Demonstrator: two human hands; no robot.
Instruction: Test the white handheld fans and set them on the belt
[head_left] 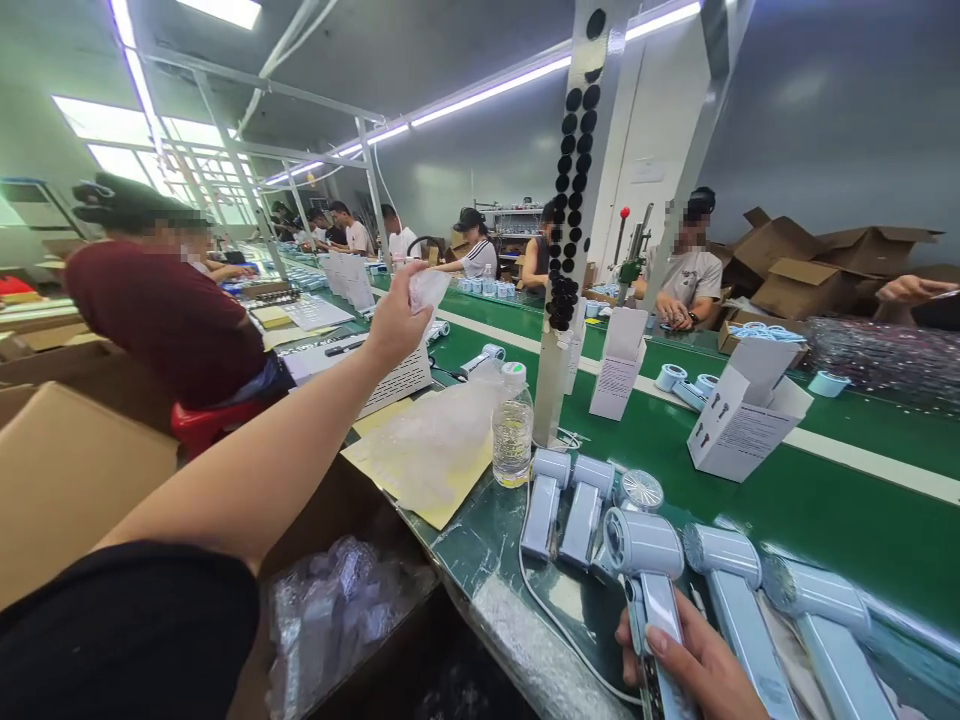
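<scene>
Pale blue hair dryer (646, 550) held low at lower right of the frame, its round vented nozzle up
My right hand (701, 665) has its fingers (658, 642) closed around the glossy handle (660, 610); my left hand (397, 325) pinches a clear plastic bag (429, 290) up at centre, above the green counter (840, 520)

We get bright, even light from long white ceiling light tubes (491, 90), soft shadows, wide-angle bending at frame edges.

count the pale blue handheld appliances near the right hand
6: a left appliance and a middle appliance side by side, a rear appliance behind them, a held appliance in the right hand, two more appliances at right. Others may be hidden.
</scene>
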